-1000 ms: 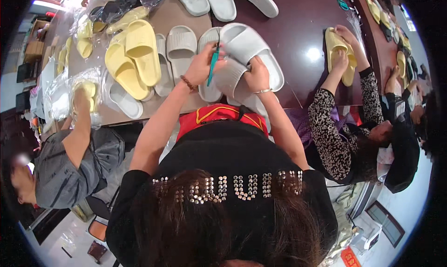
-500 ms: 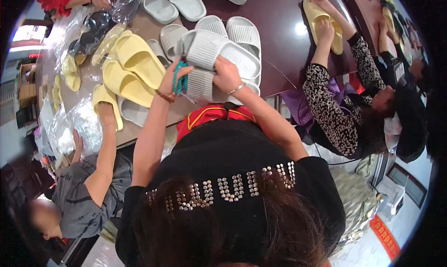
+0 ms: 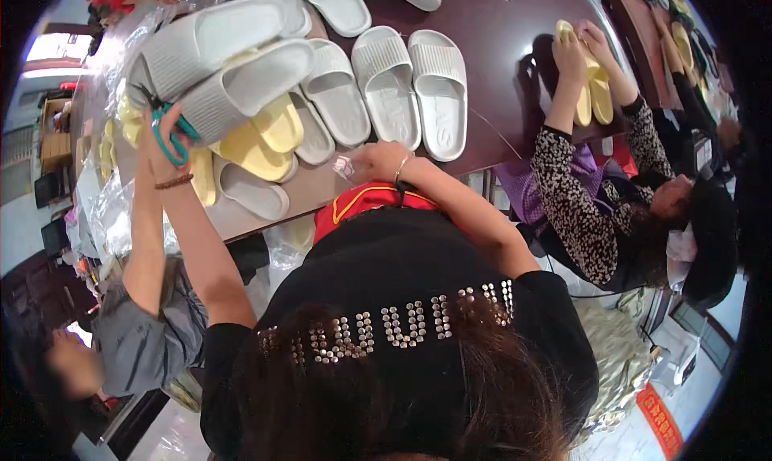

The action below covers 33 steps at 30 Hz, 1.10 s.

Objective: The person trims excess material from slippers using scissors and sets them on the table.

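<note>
My left hand (image 3: 163, 149) is closed on a pair of light grey slide slippers (image 3: 269, 75), lifted over the left part of the table. The same hand also keeps hold of scissors with teal handle loops (image 3: 178, 139); their dark blades lie against the slippers. At the table's front edge my right hand (image 3: 384, 160) is pinched on a small crumpled whitish-pink scrap (image 3: 343, 168). Just beyond it, several grey slides (image 3: 438, 99) lie on the table, toes away from me. Yellow slides (image 3: 256, 151) and another grey slide (image 3: 253, 192) lie partly hidden beneath the lifted pair.
The dark red table (image 3: 507, 67) stretches ahead. More grey slides (image 3: 336, 4) lie at its far side. Clear plastic bags (image 3: 121, 212) crowd the left. A co-worker on the right handles yellow slides (image 3: 595, 91); another person's arm (image 3: 145, 260) reaches in close beside my left forearm.
My left hand has swung left, carrying the grey pair and scissors away from my right hand. My right hand has let go of the slides and now has the small scrap.
</note>
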Motion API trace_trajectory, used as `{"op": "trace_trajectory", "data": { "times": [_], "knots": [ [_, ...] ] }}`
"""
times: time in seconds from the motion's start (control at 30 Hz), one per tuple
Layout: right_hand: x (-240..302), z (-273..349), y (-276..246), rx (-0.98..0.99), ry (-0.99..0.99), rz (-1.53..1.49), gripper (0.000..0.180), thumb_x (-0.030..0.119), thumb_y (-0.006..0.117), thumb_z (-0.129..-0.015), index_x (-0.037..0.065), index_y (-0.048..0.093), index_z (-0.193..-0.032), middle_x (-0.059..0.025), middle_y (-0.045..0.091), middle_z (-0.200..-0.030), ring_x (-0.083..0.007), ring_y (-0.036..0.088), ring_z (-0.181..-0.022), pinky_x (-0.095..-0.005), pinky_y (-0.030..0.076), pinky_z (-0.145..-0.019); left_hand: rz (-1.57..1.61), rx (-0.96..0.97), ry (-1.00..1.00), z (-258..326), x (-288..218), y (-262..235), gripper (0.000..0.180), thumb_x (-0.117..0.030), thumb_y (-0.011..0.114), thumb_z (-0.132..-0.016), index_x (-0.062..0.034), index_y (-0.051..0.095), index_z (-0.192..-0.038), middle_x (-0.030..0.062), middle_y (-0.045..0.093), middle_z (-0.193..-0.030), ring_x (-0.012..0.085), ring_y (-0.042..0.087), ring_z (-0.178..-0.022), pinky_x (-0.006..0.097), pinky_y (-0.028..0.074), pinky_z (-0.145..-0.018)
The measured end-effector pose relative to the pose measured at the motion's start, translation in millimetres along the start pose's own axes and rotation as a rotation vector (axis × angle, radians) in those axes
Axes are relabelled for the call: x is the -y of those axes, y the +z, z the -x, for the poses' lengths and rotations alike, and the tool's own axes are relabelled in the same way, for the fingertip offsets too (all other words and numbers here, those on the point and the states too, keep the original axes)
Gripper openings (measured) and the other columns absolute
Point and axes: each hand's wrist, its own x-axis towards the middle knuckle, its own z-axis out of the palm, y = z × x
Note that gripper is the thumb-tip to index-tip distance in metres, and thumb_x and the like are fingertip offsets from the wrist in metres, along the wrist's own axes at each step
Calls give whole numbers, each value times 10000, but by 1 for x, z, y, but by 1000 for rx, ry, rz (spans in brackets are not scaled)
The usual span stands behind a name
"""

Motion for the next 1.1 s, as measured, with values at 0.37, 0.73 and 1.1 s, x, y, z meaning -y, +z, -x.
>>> {"op": "trace_trajectory", "data": {
  "times": [0.37,0.73,1.1],
  "knots": [
    [-74,62,-107,-1082,174,-398,368,243,622,-725,66,553,-1040,-122,570,-1004,-222,582,-814,-324,459,-698,-47,263,-255,46,41,78,336,-84,597,-728,-35,502,-1046,-14,515,-723,64,471,-581,187,367,-487],
    [-65,45,-58,-789,122,-897,341,236,593,-769,-17,532,-989,-67,570,-841,-129,530,-759,-270,436,-682,-140,627,-228,69,80,101,456,-82,626,-715,-24,449,-1132,-8,471,-850,88,460,-788,200,378,-711],
    [-66,27,-19,-1025,-41,-1551,528,22,555,-753,91,283,-1200,-68,480,-1056,-181,514,-922,-298,445,-767,672,206,-485,81,153,63,288,-10,556,-722,-99,520,-994,49,539,-981,159,507,-950,301,420,-832]
  ]
}}
